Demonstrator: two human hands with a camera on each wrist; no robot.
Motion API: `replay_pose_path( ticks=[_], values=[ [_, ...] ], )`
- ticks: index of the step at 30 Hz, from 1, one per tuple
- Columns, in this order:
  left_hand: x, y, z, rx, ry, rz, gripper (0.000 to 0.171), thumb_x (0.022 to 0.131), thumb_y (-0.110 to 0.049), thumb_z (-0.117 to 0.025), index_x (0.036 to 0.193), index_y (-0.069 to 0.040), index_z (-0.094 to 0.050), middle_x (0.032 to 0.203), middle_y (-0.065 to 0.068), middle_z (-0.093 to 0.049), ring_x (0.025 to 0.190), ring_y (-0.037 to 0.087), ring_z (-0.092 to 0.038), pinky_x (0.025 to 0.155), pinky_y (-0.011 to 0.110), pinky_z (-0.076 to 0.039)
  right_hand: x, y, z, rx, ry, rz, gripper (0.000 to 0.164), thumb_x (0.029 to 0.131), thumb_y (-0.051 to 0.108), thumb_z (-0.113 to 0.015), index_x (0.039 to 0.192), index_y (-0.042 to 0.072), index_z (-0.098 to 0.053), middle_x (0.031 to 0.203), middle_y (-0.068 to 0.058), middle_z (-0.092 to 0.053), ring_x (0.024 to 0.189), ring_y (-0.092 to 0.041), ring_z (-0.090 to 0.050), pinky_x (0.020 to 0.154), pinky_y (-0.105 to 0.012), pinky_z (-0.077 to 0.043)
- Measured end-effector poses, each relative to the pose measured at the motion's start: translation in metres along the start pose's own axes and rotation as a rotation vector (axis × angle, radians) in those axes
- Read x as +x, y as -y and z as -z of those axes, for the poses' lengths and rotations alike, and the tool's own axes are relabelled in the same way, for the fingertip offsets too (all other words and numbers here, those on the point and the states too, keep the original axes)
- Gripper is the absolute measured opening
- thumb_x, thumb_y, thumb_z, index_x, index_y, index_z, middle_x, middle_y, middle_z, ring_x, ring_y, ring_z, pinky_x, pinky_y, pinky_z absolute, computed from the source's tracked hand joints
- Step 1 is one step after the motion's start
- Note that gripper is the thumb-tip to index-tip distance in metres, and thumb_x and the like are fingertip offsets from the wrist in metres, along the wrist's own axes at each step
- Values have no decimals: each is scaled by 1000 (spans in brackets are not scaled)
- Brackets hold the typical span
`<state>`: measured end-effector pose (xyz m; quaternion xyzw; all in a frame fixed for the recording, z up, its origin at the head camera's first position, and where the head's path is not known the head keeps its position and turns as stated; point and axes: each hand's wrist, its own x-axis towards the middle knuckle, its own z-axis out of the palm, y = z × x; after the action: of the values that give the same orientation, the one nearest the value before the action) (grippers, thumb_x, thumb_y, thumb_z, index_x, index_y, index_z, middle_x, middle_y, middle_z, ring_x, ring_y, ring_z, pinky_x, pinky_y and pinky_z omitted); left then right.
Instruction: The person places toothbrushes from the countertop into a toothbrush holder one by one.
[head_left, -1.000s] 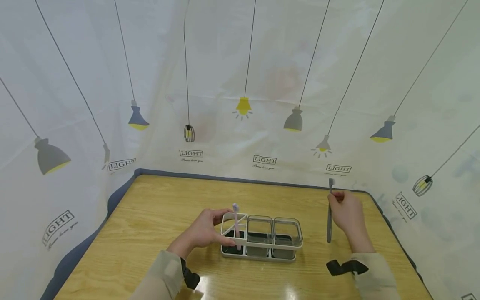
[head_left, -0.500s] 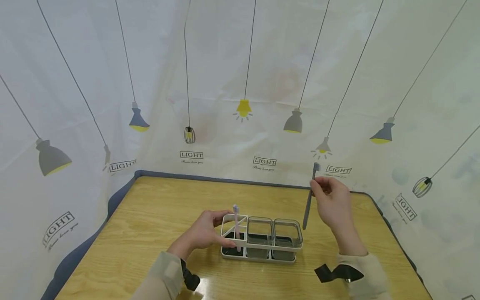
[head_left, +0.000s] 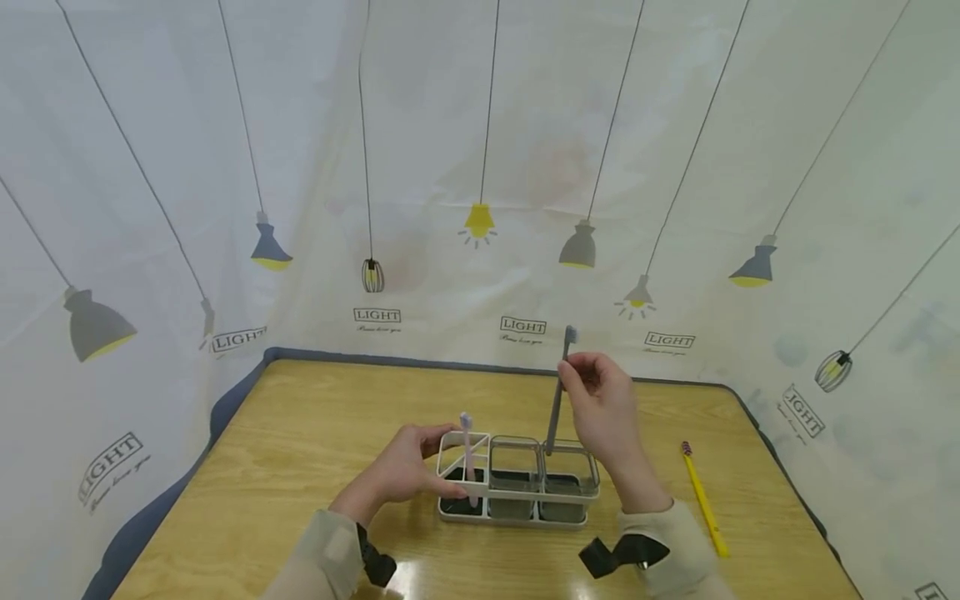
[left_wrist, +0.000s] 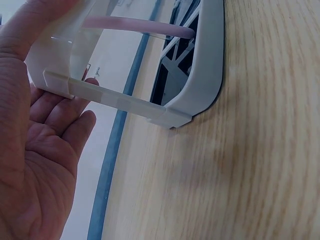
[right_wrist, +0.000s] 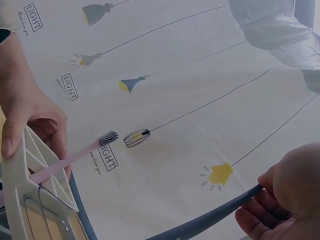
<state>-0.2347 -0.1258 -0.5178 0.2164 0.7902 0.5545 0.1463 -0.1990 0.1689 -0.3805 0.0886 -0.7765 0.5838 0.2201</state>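
While the right hand pinches a grey toothbrush, the left grips white framework.

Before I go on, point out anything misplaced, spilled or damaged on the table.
Only the yellow toothbrush seems out of place: it lies loose on the table, right of the holder, while the pink toothbrush stands in it. I see no spill or damage.
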Motion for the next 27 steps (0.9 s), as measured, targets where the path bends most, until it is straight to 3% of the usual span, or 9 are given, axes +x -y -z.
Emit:
replay_pose_path(
  ticks=[15, 27],
  values=[
    [-1, 4, 1, -3, 2, -7, 96, 71, -33, -102, 151, -4, -57, 145, 11, -63, 136, 31, -58, 112, 55, -46, -14, 5, -46, 112, 81, 53, 8, 103, 0, -67, 108, -6, -67, 99, -16, -66, 86, -29, -66, 75, -23, -57],
    [2, 2, 1, 38, -6, -47, 87, 71, -35, -101, 145, -7, -64, 147, 12, -62, 137, 32, -57, 113, 51, -45, -29, -16, -75, 119, 157, 44, 7, 103, 2, -68, 107, -4, -68, 97, -12, -68, 87, -26, -67, 76, -26, -57]
  ],
)
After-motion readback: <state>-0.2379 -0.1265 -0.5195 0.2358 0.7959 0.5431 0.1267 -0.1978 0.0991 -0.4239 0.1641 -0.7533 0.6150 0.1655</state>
